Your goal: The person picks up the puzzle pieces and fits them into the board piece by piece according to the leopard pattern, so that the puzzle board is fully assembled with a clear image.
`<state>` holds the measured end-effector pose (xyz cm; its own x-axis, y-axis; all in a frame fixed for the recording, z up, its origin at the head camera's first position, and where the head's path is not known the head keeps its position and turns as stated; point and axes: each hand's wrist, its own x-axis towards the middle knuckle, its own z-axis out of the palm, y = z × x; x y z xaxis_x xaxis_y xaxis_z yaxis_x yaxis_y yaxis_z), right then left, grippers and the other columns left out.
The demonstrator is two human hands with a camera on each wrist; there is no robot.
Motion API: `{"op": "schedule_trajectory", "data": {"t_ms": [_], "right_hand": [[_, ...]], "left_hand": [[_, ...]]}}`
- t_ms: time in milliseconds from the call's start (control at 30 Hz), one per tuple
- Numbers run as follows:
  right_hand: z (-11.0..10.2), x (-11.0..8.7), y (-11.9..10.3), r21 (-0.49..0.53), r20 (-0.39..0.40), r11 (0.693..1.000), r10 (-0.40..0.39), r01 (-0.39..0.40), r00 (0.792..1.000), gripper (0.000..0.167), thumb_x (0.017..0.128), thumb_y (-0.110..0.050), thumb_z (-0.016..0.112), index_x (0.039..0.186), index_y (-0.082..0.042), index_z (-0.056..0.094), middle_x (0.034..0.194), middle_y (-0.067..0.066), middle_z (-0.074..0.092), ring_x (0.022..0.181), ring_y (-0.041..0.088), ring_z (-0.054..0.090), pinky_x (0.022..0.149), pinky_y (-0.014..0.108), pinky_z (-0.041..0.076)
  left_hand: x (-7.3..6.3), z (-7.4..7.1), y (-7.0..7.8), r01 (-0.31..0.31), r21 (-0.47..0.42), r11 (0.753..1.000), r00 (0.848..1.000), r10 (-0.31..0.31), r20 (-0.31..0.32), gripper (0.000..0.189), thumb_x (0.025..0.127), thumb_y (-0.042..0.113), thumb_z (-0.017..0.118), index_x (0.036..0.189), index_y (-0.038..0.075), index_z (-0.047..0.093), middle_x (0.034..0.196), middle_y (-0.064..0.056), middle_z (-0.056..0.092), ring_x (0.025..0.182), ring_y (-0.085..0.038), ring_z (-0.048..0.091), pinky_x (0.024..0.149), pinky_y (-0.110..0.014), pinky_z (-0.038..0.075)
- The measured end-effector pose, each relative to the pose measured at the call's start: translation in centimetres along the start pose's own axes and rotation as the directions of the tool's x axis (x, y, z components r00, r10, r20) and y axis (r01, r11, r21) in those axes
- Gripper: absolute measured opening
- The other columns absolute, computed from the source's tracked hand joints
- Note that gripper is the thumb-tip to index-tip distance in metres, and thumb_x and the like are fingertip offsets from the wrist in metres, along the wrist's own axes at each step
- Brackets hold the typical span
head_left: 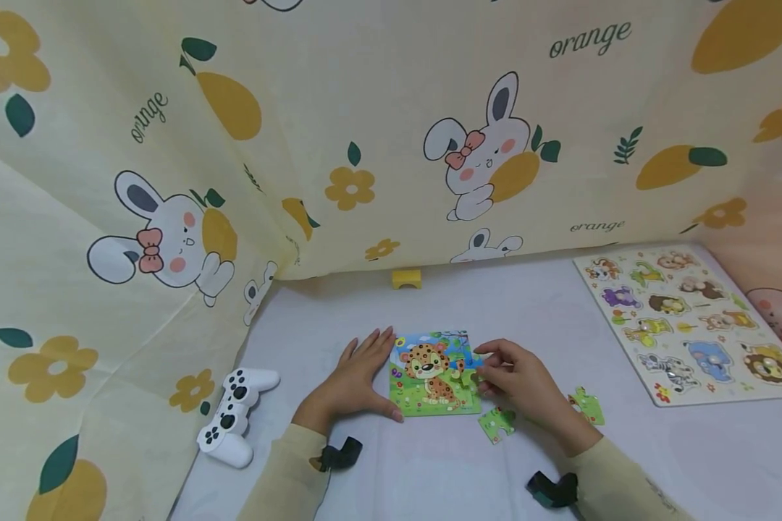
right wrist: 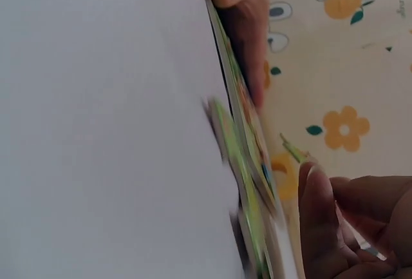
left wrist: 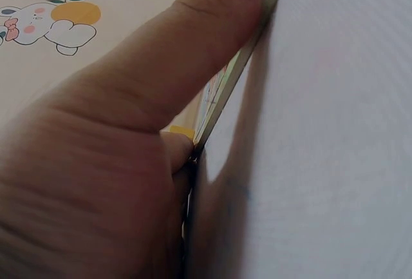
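A square jigsaw puzzle [head_left: 423, 405] with a spotted leopard cub lies flat on the white cloth. My left hand [head_left: 355, 387] is spread along its left side, fingers straight, with the thumb at the near left corner. Over the puzzle's right part, my right hand [head_left: 524, 387] pinches a small green puzzle piece [right wrist: 295, 151] between thumb and fingertips, raised above the board. One loose green puzzle piece [head_left: 497, 425] lies by the puzzle's near right corner, below the right hand. Beyond the right wrist is another green piece [head_left: 588, 407], partly covered by the arm.
A white game controller [head_left: 226, 421] lies at the left by the hanging cloth. At the back right is a large animal peg board [head_left: 730, 394]. A yellow block [head_left: 407, 278] sits against the printed curtain [head_left: 378, 108] at the back.
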<state>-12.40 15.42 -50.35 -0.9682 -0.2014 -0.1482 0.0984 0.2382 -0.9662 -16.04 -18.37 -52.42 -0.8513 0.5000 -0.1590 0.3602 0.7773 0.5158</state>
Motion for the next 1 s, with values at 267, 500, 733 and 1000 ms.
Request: {"op": "schedule_trajectory", "data": {"t_ms": [267, 500, 733, 1000], "right_hand": [[2.2, 1.0, -0.6, 0.067, 0.014, 0.998, 0.007, -0.008, 1.000, 0.037, 0.104, 0.005, 0.068, 0.140, 0.010, 0.059, 0.105, 0.017, 0.061, 0.085, 0.027, 0.076, 0.074, 0.033, 0.066], [2.8, 0.8, -0.8, -0.022, -0.007, 1.000, -0.010, 0.010, 1.000, 0.039, 0.106, -0.004, 0.069, 0.141, 0.009, 0.061, 0.107, 0.014, 0.065, 0.084, 0.025, 0.074, 0.071, 0.033, 0.065], [1.7, 0.5, -1.0, -0.260, -0.139, 0.965, -0.063, 0.025, 0.988, 0.027, 0.110, -0.019, 0.068, 0.131, -0.002, 0.071, 0.104, 0.007, 0.070, 0.081, 0.020, 0.069, 0.062, 0.032, 0.055], [0.2, -0.2, -0.7, -0.172, -0.084, 0.982, -0.091, 0.075, 0.992, 0.035, 0.111, -0.030, 0.067, 0.136, -0.005, 0.069, 0.110, 0.009, 0.073, 0.093, 0.028, 0.066, 0.075, 0.033, 0.059]], "left_hand": [[0.0, -0.1, 0.2, 0.008, -0.006, 1.000, 1.000, -0.008, 0.004, 0.152, 0.060, 0.076, 0.096, 0.176, 0.015, 0.019, 0.181, 0.008, 0.006, 0.166, -0.019, -0.002, 0.130, -0.048, -0.009], [-0.1, -0.1, 0.2, 0.008, 0.004, 1.000, 1.000, -0.008, -0.001, 0.151, 0.060, 0.077, 0.096, 0.176, 0.014, 0.021, 0.181, 0.006, 0.007, 0.166, -0.021, -0.001, 0.130, -0.049, -0.008], [-0.1, -0.1, 0.3, 0.013, 0.010, 1.000, 1.000, -0.013, 0.000, 0.150, 0.061, 0.075, 0.097, 0.176, 0.015, 0.019, 0.181, 0.006, 0.007, 0.166, -0.019, -0.001, 0.130, -0.048, -0.009], [-0.1, -0.1, 0.3, 0.016, 0.004, 1.000, 1.000, -0.016, 0.010, 0.150, 0.061, 0.074, 0.097, 0.176, 0.015, 0.019, 0.181, 0.007, 0.006, 0.166, -0.019, -0.002, 0.130, -0.046, -0.010]]}}
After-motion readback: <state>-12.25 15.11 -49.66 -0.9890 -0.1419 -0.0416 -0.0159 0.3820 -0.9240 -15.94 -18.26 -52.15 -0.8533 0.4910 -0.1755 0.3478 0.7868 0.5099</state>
